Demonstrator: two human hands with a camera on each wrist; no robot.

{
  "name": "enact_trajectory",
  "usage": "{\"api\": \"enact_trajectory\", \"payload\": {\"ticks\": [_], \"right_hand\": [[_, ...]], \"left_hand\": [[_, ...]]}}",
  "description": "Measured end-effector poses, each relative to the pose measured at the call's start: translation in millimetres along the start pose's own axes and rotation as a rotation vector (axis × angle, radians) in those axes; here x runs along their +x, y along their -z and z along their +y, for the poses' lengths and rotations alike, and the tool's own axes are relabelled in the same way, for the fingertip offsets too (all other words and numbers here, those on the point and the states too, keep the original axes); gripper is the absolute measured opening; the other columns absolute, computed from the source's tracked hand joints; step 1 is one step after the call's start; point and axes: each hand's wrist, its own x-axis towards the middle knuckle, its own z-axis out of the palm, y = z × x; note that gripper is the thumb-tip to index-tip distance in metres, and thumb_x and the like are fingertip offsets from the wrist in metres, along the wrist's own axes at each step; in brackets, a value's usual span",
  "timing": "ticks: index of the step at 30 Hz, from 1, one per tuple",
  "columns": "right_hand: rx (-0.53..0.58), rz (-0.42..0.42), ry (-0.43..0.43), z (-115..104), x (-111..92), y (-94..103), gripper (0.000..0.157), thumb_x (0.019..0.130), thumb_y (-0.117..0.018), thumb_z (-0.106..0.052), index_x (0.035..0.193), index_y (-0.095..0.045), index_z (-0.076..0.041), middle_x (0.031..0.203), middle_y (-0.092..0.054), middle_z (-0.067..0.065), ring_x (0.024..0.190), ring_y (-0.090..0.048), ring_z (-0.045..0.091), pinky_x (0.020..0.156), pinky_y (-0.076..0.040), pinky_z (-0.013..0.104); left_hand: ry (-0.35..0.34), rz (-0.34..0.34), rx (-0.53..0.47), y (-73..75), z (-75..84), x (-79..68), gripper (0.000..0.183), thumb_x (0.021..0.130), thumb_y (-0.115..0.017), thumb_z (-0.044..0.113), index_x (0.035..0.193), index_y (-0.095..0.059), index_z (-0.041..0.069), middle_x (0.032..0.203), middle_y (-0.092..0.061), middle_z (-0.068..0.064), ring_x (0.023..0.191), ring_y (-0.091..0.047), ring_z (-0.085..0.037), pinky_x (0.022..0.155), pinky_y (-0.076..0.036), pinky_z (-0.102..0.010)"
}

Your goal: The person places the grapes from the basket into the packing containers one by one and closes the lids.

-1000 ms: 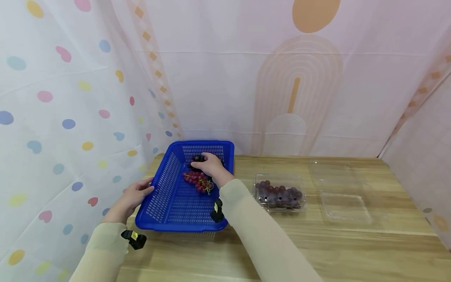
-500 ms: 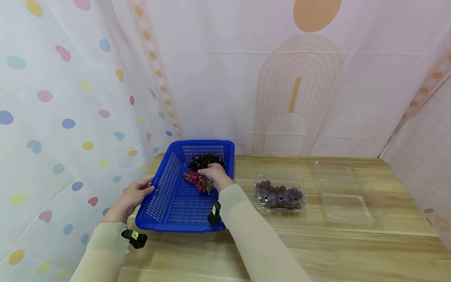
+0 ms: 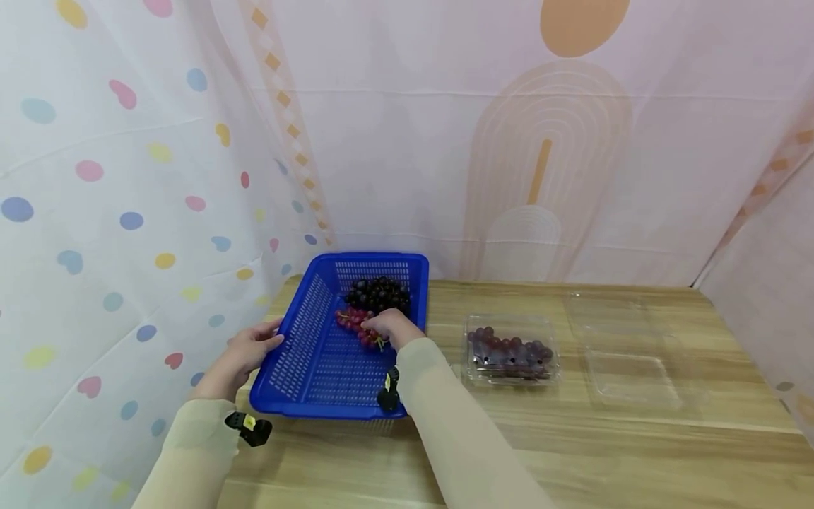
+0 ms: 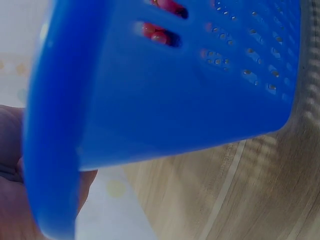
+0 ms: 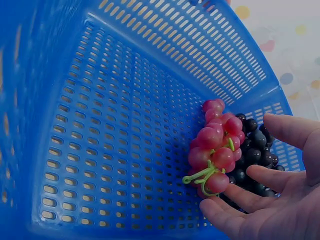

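Observation:
A blue plastic basket (image 3: 331, 409) with slotted walls stands on the table's left side. My left hand (image 3: 244, 355) grips its left rim, seen close up in the left wrist view, where much of the hand is hidden behind the rim. Inside lie a bunch of red grapes (image 5: 215, 135) with green stems and, behind it, a bunch of black grapes (image 3: 379, 293). My right hand (image 5: 280, 205) reaches into the basket beside the red bunch. Its thumb and fingers are spread apart, and some fingertips touch the lowest red grapes and stem.
A clear plastic box (image 3: 511, 360) of dark red grapes sits right of the basket. Farther right lies another clear container (image 3: 632, 375), its lid (image 3: 604, 311) folded open towards the back. Curtains enclose the wooden table (image 3: 572, 459) at the back and sides.
My right hand has come away from the black grapes and moved nearer, down to the red bunch. My left hand stays on the basket rim. The head view has turned slightly left.

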Motion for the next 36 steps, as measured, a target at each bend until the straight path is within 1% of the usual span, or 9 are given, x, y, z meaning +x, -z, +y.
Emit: {"api": "enact_trajectory", "payload": {"ticks": [4, 12, 16, 19, 22, 26, 30, 32, 36], "right_hand": [[-0.022, -0.017, -0.013, 1, 8, -1.8, 0.058, 0.092, -0.061, -0.028, 0.141, -0.042, -0.003, 0.142, -0.043, 0.019, 0.133, -0.039, 0.035, 0.108, -0.034, 0.05], [-0.16, -0.015, -0.051, 4, 24, -3.9, 0.059, 0.093, -0.061, -0.03, 0.14, -0.042, 0.001, 0.138, -0.048, 0.019, 0.126, -0.046, 0.037, 0.104, -0.039, 0.047], [-0.158, -0.007, -0.049, 6, 27, -6.0, 0.058, 0.091, -0.064, -0.027, 0.138, -0.044, 0.001, 0.137, -0.049, 0.018, 0.124, -0.048, 0.036, 0.101, -0.042, 0.048], [-0.15, -0.006, -0.032, 8, 25, -6.4, 0.054, 0.088, -0.067, -0.023, 0.133, -0.05, 0.002, 0.133, -0.052, 0.018, 0.121, -0.051, 0.034, 0.1, -0.043, 0.047], [-0.208, -0.003, -0.004, 8, 23, -5.5, 0.05, 0.086, -0.07, -0.023, 0.128, -0.055, 0.002, 0.129, -0.055, 0.017, 0.117, -0.054, 0.032, 0.097, -0.046, 0.045], [-0.323, 0.018, 0.015, 8, 22, -3.5, 0.047, 0.087, -0.069, -0.022, 0.125, -0.057, 0.001, 0.122, -0.059, 0.017, 0.106, -0.059, 0.03, 0.089, -0.05, 0.041], [-0.337, 0.038, 0.0, 7, 21, -3.4, 0.045, 0.088, -0.068, -0.018, 0.127, -0.056, 0.001, 0.116, -0.059, 0.017, 0.09, -0.062, 0.028, 0.077, -0.053, 0.038], [-0.333, 0.041, -0.001, 7, 21, -4.4, 0.049, 0.088, -0.068, -0.02, 0.13, -0.053, 0.001, 0.122, -0.054, 0.02, 0.086, -0.061, 0.028, 0.074, -0.052, 0.037], [-0.365, 0.041, 0.02, 8, 19, -7.1, 0.057, 0.088, -0.067, -0.026, 0.134, -0.047, 0.003, 0.136, -0.042, 0.024, 0.088, -0.059, 0.028, 0.077, -0.052, 0.039]], "left_hand": [[0.001, -0.006, -0.003, -0.2, -0.5, -0.1, 0.053, 0.103, -0.04, 0.018, 0.15, -0.02, 0.003, 0.141, -0.036, -0.03, 0.093, -0.059, -0.009, 0.081, -0.053, -0.029], [0.006, 0.004, -0.002, -2.2, 1.5, 0.4, 0.052, 0.103, -0.04, 0.019, 0.149, -0.022, 0.003, 0.142, -0.036, -0.03, 0.1, -0.06, -0.014, 0.085, -0.053, -0.03], [0.01, 0.009, 0.022, -1.5, 0.3, -0.4, 0.053, 0.103, -0.04, 0.019, 0.15, -0.022, 0.004, 0.143, -0.035, -0.03, 0.101, -0.059, -0.015, 0.082, -0.053, -0.029], [0.013, 0.013, 0.025, -1.1, 0.1, -0.8, 0.052, 0.103, -0.04, 0.019, 0.15, -0.022, 0.005, 0.144, -0.034, -0.03, 0.098, -0.059, -0.013, 0.079, -0.052, -0.026], [0.012, 0.015, 0.024, -1.4, 0.5, -0.7, 0.053, 0.103, -0.04, 0.02, 0.15, -0.022, 0.005, 0.144, -0.034, -0.03, 0.097, -0.059, -0.011, 0.078, -0.052, -0.025], [0.014, 0.027, 0.039, -2.3, 0.9, 0.9, 0.052, 0.103, -0.04, 0.02, 0.15, -0.023, 0.006, 0.144, -0.035, -0.03, 0.096, -0.059, -0.011, 0.078, -0.051, -0.025], [0.015, 0.03, 0.043, -3.3, 0.9, 1.4, 0.052, 0.102, -0.041, 0.02, 0.15, -0.023, 0.006, 0.143, -0.035, -0.029, 0.101, -0.059, -0.017, 0.08, -0.052, -0.027], [0.015, 0.027, 0.048, -3.7, 0.8, 0.9, 0.053, 0.102, -0.041, 0.02, 0.15, -0.022, 0.006, 0.143, -0.034, -0.029, 0.107, -0.057, -0.023, 0.083, -0.051, -0.03], [0.018, 0.025, 0.063, -2.9, 0.6, -0.1, 0.053, 0.103, -0.04, 0.021, 0.15, -0.022, 0.006, 0.144, -0.032, -0.03, 0.115, -0.053, -0.03, 0.087, -0.05, -0.035]]}}
